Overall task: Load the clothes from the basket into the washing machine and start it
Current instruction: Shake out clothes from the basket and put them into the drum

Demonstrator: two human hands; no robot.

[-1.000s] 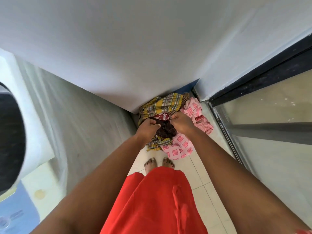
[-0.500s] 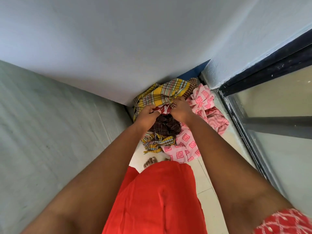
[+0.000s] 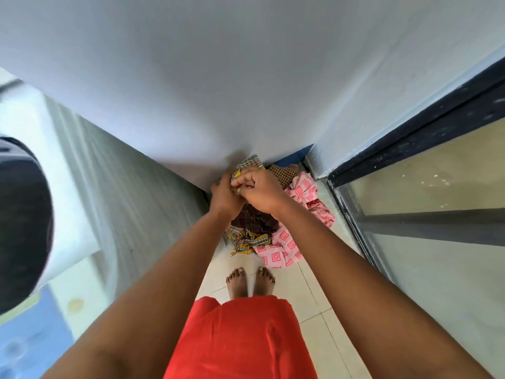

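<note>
A heap of clothes lies in the floor corner ahead of my feet: a yellow checked cloth [image 3: 247,239], a dark brown checked garment [image 3: 255,221] and a pink patterned cloth [image 3: 284,246]. My left hand [image 3: 222,196] and my right hand [image 3: 261,191] are side by side above the heap. Both grip a bunched part of the yellow checked cloth [image 3: 250,165], raised above the rest. The basket is almost wholly hidden; only a blue edge [image 3: 293,157] shows behind the clothes. The washing machine [image 3: 68,187] stands at the left, its dark round opening [image 3: 21,222] at the frame edge.
A pale wall [image 3: 246,77] rises straight ahead. At the right a dark-framed glass door [image 3: 423,187] runs along the tiled floor [image 3: 308,310]. My bare feet [image 3: 250,283] stand just short of the clothes, and my red garment [image 3: 240,340] fills the lower middle.
Both hands have risen from the heap and closed together, lifting a bunch of the yellow checked cloth. The view swung back left, so the washing machine shows again.
</note>
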